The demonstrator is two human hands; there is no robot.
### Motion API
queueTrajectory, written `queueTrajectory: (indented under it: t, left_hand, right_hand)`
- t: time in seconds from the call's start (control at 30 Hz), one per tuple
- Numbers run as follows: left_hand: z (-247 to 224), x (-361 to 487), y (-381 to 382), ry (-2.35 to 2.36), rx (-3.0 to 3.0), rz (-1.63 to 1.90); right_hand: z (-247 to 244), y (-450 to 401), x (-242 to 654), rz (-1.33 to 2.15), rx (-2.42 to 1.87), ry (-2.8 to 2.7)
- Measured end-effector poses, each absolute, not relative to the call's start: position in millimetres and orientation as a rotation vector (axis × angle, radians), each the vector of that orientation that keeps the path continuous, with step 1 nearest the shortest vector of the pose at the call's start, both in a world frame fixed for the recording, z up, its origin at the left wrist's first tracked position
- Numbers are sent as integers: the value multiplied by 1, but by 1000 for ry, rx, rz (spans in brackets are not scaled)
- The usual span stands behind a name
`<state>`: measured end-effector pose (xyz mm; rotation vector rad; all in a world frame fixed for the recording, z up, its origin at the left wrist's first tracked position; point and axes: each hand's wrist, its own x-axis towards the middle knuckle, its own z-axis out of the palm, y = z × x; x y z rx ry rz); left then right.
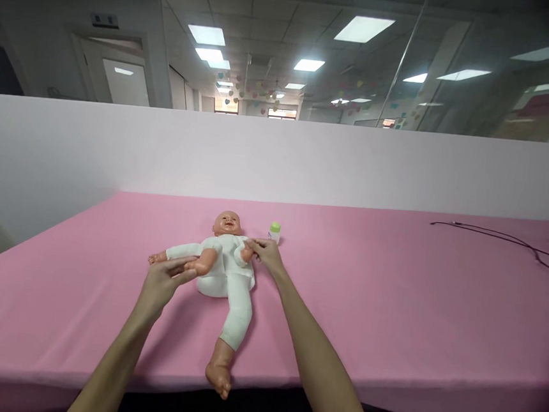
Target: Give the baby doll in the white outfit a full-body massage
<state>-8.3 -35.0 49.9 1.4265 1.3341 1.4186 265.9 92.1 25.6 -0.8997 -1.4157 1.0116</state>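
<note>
- Along the near edge of the pink-covered table (370,323), the bare foot (219,373) of a baby doll (225,275) hangs just over the rim, at the end of a straight leg
- Nearest the body, the left hand (166,283) reaches in from the lower left, fingers (185,270) slightly curled and touching the doll's other foot (205,261), which is raised on a bent leg; the grip looks narrow, but whether it truly holds the foot cannot be told
- On the other side, the right hand (266,256) comes in from the lower right, its fingertips (254,245) closed narrowly against the doll's sleeved arm and small hand (246,253); a firm hold cannot be told
- Between the hands, the doll lies on its back on the table, head away from the person, dressed in a white suit (217,278), with one arm stretched out to the left
- Just beyond the right hand, beside the doll's head, a small white bottle with a green cap (275,232) stands upright
- Farther right on the table, a dark cable (502,237) curves away
- Behind the table rises a white partition (278,161), with a door (124,81), ceiling lights (364,29) and hanging paper hearts (260,92) beyond it
</note>
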Motion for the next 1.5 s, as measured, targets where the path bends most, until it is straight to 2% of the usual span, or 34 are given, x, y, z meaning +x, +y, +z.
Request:
queueTrajectory:
  t: [0.1,0.2,0.33,0.47,0.6,0.73,0.87,0.97,1.07,1.27,1.4,1.5]
  left_hand:
    - [38,7,-3,1234,1376,1429]
    - [33,8,-8,1232,1365,1428]
    - [34,-12,-67,1361,1483,1314]
    - [11,-44,-129,1396,1610,1124]
    - [-8,-67,-148,1381,1562,1108]
    - [20,-58,-124,1473,1493,1261]
    - [48,-22,-67,1371,1416,1395]
    - [45,2,-21,1266,1355,1456]
    - [37,10,-4,1205,1324,1462]
    - [30,-25,-84,1376,1463,1304]
    - [-1,-51,-145,1350,1597,1123]
    - [-17,-58,-160,1326,1561,1111]
  right_hand:
    - [23,88,258,1027,-894,-1509]
    - [18,94,262,1003,-913,-1375]
    - [7,109,281,904,-969,-967]
    - [-9,121,305,807,-1106,-712]
    - [-9,125,315,822,-1147,-595]
    - [9,116,302,932,-938,-757]
    - [20,101,275,1030,-909,-1212]
    - [20,92,261,1026,-937,-1466]
    - [18,92,260,1002,-946,-1453]
    - [2,113,290,805,-1045,-844]
    - [-15,123,314,755,-1196,-651]
    - [-15,122,320,786,-1212,-599]
